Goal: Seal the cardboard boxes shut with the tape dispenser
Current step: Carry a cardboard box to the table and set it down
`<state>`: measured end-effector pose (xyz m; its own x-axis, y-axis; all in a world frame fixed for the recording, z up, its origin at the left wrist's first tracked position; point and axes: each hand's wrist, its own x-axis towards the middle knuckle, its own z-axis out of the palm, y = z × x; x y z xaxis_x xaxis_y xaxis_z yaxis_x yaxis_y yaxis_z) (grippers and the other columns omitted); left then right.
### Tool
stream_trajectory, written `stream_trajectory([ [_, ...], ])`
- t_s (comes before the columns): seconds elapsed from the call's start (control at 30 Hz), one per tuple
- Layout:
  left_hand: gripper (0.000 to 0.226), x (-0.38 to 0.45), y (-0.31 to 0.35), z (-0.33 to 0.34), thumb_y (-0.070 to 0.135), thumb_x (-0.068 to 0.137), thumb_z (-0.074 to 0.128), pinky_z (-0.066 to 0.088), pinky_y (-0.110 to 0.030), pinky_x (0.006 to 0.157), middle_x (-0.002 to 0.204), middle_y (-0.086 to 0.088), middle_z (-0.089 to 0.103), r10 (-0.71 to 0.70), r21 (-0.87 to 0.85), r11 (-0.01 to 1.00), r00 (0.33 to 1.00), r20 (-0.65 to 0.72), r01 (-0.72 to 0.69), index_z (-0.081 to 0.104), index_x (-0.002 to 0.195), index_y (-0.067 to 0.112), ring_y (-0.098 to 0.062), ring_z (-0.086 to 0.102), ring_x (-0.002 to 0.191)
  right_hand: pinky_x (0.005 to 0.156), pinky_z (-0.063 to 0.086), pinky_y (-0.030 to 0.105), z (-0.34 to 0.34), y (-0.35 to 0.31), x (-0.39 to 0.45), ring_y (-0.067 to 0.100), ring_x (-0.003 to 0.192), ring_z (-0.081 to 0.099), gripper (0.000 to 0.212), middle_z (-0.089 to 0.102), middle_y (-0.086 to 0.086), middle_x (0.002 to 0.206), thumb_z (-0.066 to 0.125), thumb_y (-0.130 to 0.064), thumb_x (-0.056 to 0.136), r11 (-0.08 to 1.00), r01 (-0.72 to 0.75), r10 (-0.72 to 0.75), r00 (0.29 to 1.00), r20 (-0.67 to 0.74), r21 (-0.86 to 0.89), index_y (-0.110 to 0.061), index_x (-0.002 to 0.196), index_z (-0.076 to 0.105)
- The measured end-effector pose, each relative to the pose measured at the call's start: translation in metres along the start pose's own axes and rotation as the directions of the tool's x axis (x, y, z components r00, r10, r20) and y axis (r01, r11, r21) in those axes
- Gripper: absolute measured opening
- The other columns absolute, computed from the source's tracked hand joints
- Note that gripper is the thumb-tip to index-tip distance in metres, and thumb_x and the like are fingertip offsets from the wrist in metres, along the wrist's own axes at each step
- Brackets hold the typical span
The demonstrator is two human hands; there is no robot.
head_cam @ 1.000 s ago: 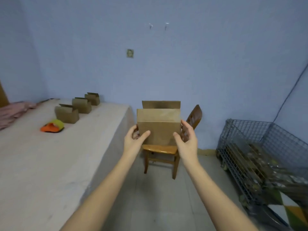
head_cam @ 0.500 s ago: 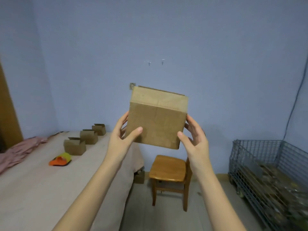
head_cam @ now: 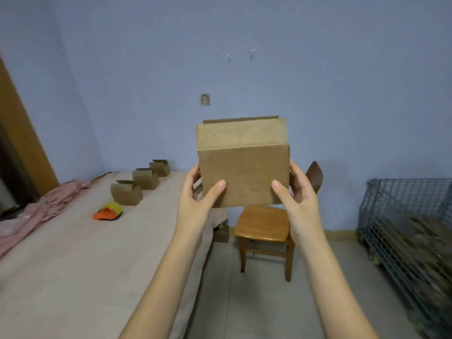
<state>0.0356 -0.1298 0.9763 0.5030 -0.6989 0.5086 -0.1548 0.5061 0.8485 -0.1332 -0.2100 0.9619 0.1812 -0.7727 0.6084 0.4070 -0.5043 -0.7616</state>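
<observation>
I hold a brown cardboard box in the air in front of me, above a wooden chair. My left hand grips its left side and my right hand grips its right side, thumbs on the near face. A flap stands up behind the box's top. Three more small cardboard boxes with open flaps stand in a row on the long table. An orange and yellow tape dispenser lies on the table near the closest of them.
A wooden chair stands on the floor under the held box. A wire mesh cage with scrap sits at the right. Pink cloth lies on the table's far left. A small box sits on the floor beside the table's end.
The box came up off the chair seat, tilted in my hands half a second ago, and is now level and a little lower, with both hands still on its sides.
</observation>
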Motion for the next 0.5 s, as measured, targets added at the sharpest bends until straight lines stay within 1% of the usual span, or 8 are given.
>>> stream_trajectory([
  [0.07,0.051,0.003,-0.010,-0.004,0.034,0.070,0.074,0.053,-0.017,0.081,0.119,0.018,0.060,-0.024,0.008,1.000,1.000,-0.011,0.025,0.053,0.116,0.041,-0.001,0.059,0.108,0.086,0.048,0.013,0.000,0.012,0.002,-0.001,0.117,0.052,0.048,0.055,-0.011,0.130,0.066,-0.025,0.082,0.999,-0.038,0.039,0.999,0.022,-0.013,-0.039,0.125,0.049],
  [0.13,0.051,0.009,-0.020,-0.009,0.039,0.066,0.074,0.053,-0.019,0.083,0.117,0.021,0.060,-0.050,0.013,0.999,0.999,-0.013,0.050,0.053,0.113,0.044,0.000,0.059,0.107,0.089,0.048,0.015,0.003,0.024,0.006,-0.001,0.118,0.051,0.054,0.053,-0.011,0.132,0.067,-0.033,0.077,0.997,-0.070,0.072,0.996,0.052,-0.033,-0.042,0.125,0.046],
  [0.2,0.052,0.017,-0.032,-0.016,0.041,0.065,0.074,0.053,-0.020,0.084,0.117,0.022,0.060,-0.071,0.009,0.997,0.997,-0.013,0.071,0.053,0.113,0.044,0.000,0.059,0.107,0.092,0.047,0.017,0.009,0.038,0.012,0.000,0.119,0.050,0.060,0.052,-0.009,0.133,0.067,-0.036,0.075,0.995,-0.085,0.088,0.994,0.070,-0.052,-0.040,0.129,0.042],
  [0.27,0.054,0.028,-0.045,-0.023,0.039,0.067,0.074,0.054,-0.020,0.083,0.117,0.021,0.060,-0.086,0.007,0.996,0.996,-0.019,0.086,0.052,0.117,0.042,0.000,0.059,0.107,0.092,0.047,0.017,0.017,0.054,0.019,0.001,0.120,0.050,0.062,0.051,-0.008,0.134,0.068,-0.036,0.076,0.993,-0.091,0.096,0.992,0.080,-0.074,-0.040,0.131,0.041],
  [0.4,0.049,0.060,-0.068,-0.043,0.026,0.079,0.073,0.054,-0.023,0.085,0.119,0.018,0.059,-0.114,-0.004,0.993,0.993,-0.038,0.114,0.052,0.121,0.037,-0.003,0.060,0.107,0.086,0.049,0.014,0.036,0.086,0.041,0.000,0.118,0.050,0.057,0.050,-0.009,0.133,0.069,-0.039,0.075,0.985,-0.135,0.145,0.986,0.086,-0.110,-0.051,0.123,0.042],
  [0.5,0.051,0.086,-0.083,-0.061,0.025,0.078,0.073,0.053,-0.025,0.089,0.117,0.021,0.059,-0.143,-0.017,0.990,0.990,-0.018,0.142,0.052,0.124,0.034,-0.006,0.060,0.110,0.088,0.050,0.020,0.052,0.108,0.059,0.004,0.119,0.051,0.055,0.052,-0.007,0.132,0.070,-0.043,0.073,0.978,-0.178,0.187,0.979,0.082,-0.109,-0.054,0.120,0.043],
])
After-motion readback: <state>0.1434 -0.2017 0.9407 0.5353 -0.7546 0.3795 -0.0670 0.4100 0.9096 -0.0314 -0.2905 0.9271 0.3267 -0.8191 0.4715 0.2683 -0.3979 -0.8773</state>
